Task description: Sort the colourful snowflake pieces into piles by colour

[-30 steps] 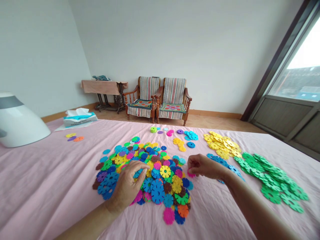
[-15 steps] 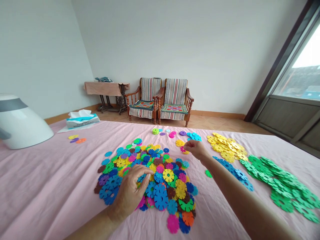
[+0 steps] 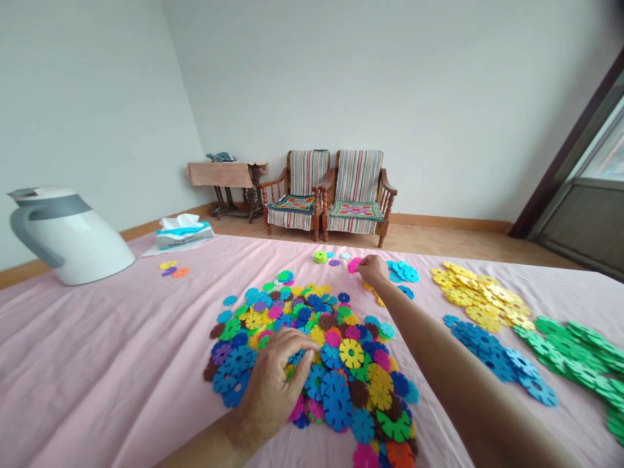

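Multicoloured notched discs (image 3: 332, 356), loosely heaped

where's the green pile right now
In the head view, the green pile is at the right edge, partly cut off, just right of the yellow pile and the blue pile.

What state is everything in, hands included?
Left hand: half-curled over the mixed discs
Mixed discs: jumbled, overlapping
Right hand: fingers bunched at the pink discs, grip unclear
Yellow discs: heaped
Blue discs: overlapping
Green discs: overlapping
Tissue box: open, tissue sticking up
Jug: upright
Tablecloth: wrinkled
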Motion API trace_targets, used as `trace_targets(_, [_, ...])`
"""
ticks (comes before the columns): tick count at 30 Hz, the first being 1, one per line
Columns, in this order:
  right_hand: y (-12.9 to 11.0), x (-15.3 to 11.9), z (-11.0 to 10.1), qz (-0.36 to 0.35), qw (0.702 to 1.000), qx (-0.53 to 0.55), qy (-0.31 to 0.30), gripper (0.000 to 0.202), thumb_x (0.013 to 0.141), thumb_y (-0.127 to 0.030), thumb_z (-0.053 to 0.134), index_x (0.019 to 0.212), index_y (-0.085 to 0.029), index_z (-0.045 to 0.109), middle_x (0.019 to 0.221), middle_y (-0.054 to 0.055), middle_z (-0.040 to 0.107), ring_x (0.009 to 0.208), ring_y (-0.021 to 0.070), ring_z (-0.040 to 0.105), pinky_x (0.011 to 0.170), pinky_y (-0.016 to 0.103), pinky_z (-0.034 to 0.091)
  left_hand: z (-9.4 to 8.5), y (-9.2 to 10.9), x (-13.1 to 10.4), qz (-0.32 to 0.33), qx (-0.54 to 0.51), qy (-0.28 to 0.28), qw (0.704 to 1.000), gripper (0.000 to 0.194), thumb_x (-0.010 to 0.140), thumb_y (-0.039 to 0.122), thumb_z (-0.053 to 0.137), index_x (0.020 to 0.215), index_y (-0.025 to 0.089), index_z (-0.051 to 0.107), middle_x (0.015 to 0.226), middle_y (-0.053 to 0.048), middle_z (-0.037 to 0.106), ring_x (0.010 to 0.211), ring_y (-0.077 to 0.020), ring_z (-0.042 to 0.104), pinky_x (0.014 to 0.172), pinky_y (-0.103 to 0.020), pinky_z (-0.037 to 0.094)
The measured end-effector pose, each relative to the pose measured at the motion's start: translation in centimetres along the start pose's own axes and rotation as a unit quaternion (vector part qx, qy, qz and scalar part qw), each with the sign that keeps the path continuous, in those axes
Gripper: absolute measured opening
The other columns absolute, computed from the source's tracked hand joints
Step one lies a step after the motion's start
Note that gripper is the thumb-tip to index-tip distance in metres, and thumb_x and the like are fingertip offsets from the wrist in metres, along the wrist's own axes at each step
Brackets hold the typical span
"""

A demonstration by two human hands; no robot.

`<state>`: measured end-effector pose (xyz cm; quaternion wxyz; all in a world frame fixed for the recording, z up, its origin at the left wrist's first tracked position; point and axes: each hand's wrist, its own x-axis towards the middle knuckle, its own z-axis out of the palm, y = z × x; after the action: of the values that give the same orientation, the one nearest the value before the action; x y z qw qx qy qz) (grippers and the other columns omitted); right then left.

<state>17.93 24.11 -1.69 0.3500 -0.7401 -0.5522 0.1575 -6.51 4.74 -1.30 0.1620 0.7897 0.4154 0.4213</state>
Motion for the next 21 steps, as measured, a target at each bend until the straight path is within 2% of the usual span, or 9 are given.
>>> trace_targets(4, [0.9, -0.8, -1.3, -0.013, 1.000, 0.002, 0.010, 0.011, 0.070, -0.018, 0.056, 0.076, -0.017, 0.065, 0.081, 0.011, 0.070, 0.078, 0.0213, 0.064, 0.062, 0.026, 0.044, 0.0, 0.1, 0.0, 0.000, -0.003, -0.006, 1.000, 0.015, 0.089, 0.020, 0.052, 0.087, 0.023, 0.067, 0.086, -0.004, 0.069, 0.086, -0.0193, 0.063, 0.080, -0.033, 0.050])
trace_targets(8, [2.6, -3.5, -3.8, -0.056, 0.998, 0.016, -0.028, 0.009, 0.072, -0.019, 0.054, 0.074, -0.017, 0.063, 0.079, 0.007, 0.069, 0.072, 0.0176, 0.064, 0.060, 0.025, 0.044, 0.2, 0.1, 0.0, 0.002, -0.002, -0.010, 1.000, 0.015, 0.089, 0.020, 0.051, 0.087, 0.022, 0.066, 0.087, -0.004, 0.069, 0.087, -0.0193, 0.063, 0.082, -0.034, 0.049])
trace_targets(13, [4.3, -8.9, -6.9, -0.116, 0.978, 0.034, -0.170, 0.006, 0.071, -0.019, 0.057, 0.070, -0.017, 0.062, 0.066, 0.001, 0.065, 0.056, 0.0120, 0.059, 0.053, 0.022, 0.042, 0.3, 0.1, 0.1, 0.007, 0.009, -0.004, 1.000, 0.016, 0.090, 0.021, 0.051, 0.087, 0.021, 0.066, 0.086, -0.004, 0.069, 0.086, -0.0192, 0.063, 0.081, -0.033, 0.049])
trace_targets(17, [4.2, -12.4, -8.9, -0.168, 0.942, 0.010, -0.289, 0.011, 0.068, -0.026, 0.064, 0.076, -0.019, 0.065, 0.070, 0.000, 0.064, 0.062, 0.0118, 0.055, 0.054, 0.022, 0.040, 0.2, 0.1, 0.3, 0.007, 0.021, -0.002, 1.000, 0.016, 0.090, 0.022, 0.050, 0.086, 0.021, 0.066, 0.086, -0.003, 0.069, 0.087, -0.0189, 0.063, 0.080, -0.032, 0.049])
trace_targets(19, [3.8, -13.4, -9.5, -0.173, 0.930, -0.008, -0.324, 0.016, 0.068, -0.027, 0.066, 0.082, -0.019, 0.063, 0.078, 0.001, 0.064, 0.066, 0.0122, 0.054, 0.057, 0.023, 0.040, 0.2, 0.1, 0.3, 0.009, 0.029, -0.001, 1.000, 0.017, 0.089, 0.021, 0.050, 0.085, 0.020, 0.066, 0.086, -0.003, 0.069, 0.086, -0.0188, 0.064, 0.079, -0.032, 0.050])
trace_targets(21, [3.2, -13.9, -9.8, -0.165, 0.928, -0.027, -0.335, 0.018, 0.066, -0.024, 0.067, 0.083, -0.020, 0.060, 0.080, 0.001, 0.063, 0.069, 0.0124, 0.053, 0.058, 0.023, 0.040, 0.1, 0.1, 0.4, 0.011, 0.033, 0.003, 0.999, 0.017, 0.089, 0.021, 0.050, 0.085, 0.020, 0.067, 0.085, -0.003, 0.070, 0.085, -0.0186, 0.064, 0.078, -0.031, 0.050])
